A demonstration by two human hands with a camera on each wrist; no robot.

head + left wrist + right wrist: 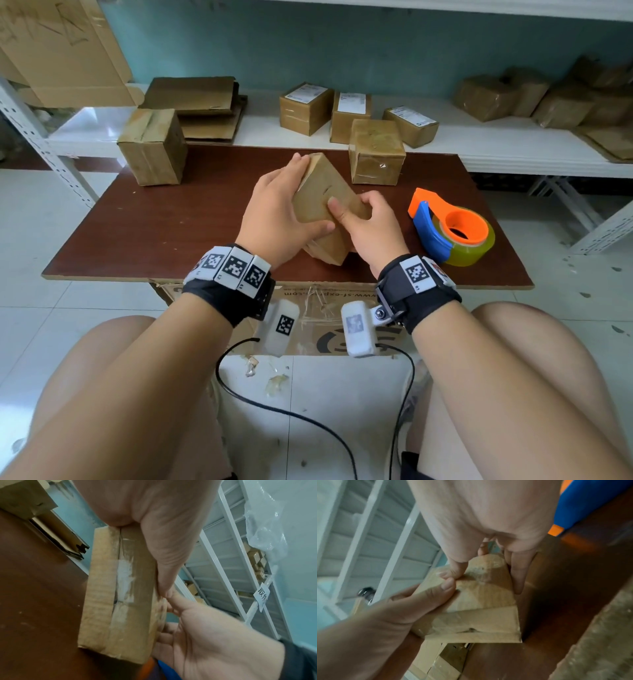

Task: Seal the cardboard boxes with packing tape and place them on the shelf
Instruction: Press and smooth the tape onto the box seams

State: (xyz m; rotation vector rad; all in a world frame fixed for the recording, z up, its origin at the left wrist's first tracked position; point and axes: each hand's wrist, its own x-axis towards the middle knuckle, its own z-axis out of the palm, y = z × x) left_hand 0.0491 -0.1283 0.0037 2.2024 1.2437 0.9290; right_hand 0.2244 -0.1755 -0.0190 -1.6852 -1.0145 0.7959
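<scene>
From the head view, you've got both hands on one small box, tipped up on edge over the middle of the brown table. Your left hand wraps its left face with the thumb hooked across the near side, and your right hand curls round the right end with the thumb pressed on top. The tape dispenser sits just to the right of your hand, not being used. I'd say this box is already taped and you're pressing it down or checking it, so shelving it looks like what's left. Count-wise: two more boxes stand on the table, one at the back left and one behind the box you're holding. Three labelled ones are already on the white shelf, plus a blurry pile at the far right I can't count, and some flattened cardboard at the left. Left wrist view: the box shows a glossy strip of tape along its seam, and your thumb runs along its right edge. Right wrist view: it's blurry, but the box is clamped between both hands, with thumbs nearly touching on the top edge.
</scene>
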